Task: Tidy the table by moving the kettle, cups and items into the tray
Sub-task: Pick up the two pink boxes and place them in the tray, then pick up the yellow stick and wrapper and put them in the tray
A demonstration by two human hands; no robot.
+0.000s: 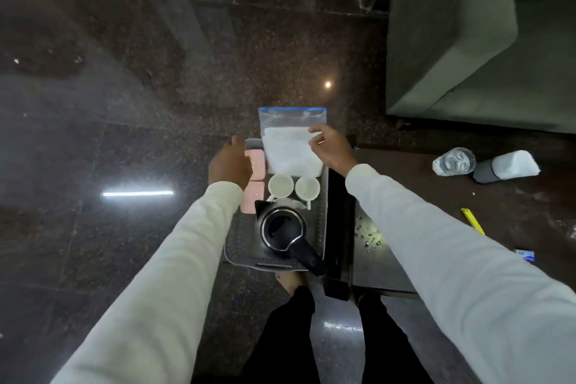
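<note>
Our right hand [332,150] pinches the limp, slippery bag [291,140] at twelve o'clock on the tray [240,246] (edge grips best); left hand [230,165], grip unclear.

Dim, blurry, glare on floor [137,193]

A grey metal tray [322,196] with dotted perforations carries a black-lidded steel kettle [282,227], two plain white cups [280,185] beyond it, and pale pink flat packets [257,165] left of the cups. At the tray's far end lies a clear plastic bag [293,131] with a blue strip, holding white paper. Both sleeves [174,259] are off-white.
</note>
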